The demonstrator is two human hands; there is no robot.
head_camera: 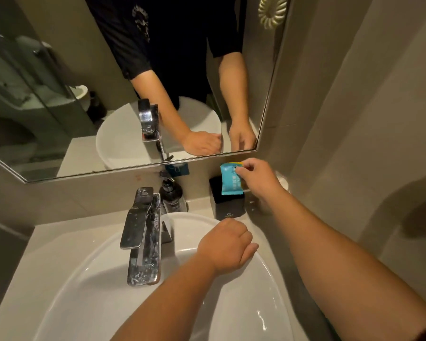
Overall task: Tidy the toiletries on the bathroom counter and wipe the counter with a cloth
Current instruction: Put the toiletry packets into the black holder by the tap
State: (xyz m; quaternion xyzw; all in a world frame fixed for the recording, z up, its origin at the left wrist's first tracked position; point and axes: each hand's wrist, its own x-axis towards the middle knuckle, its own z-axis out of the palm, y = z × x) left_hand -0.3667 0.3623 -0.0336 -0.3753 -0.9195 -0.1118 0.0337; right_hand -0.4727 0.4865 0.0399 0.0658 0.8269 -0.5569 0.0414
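Bathroom: beige tiled walls, dim warm light, wall mirror (133, 82) above the counter, reflecting both arms and a dark top.
Counter (47, 242): pale, narrow, carrying a white basin (231, 303) that fills most of its front.
Tap (143, 237): chrome, water-spotted, at the basin's back rim.
Pump bottle (170, 193): dark, at the counter's back edge, just behind the tap.
Black box (229, 205): near the back right corner, against the wall, just beyond the basin rim.
Blue sachet (230, 179): held upright above the black box, close to the wall; yellow edge showing at its top.
Right hand (258, 178): reaching toward the back right corner, fingertips pinched on the sachet's upper right edge.
Left hand (226, 244): curled into a loose fist, resting on the basin's right rim; nothing visible inside it.
Clear tumbler (256, 205): right of the box, partly hidden by the right forearm.
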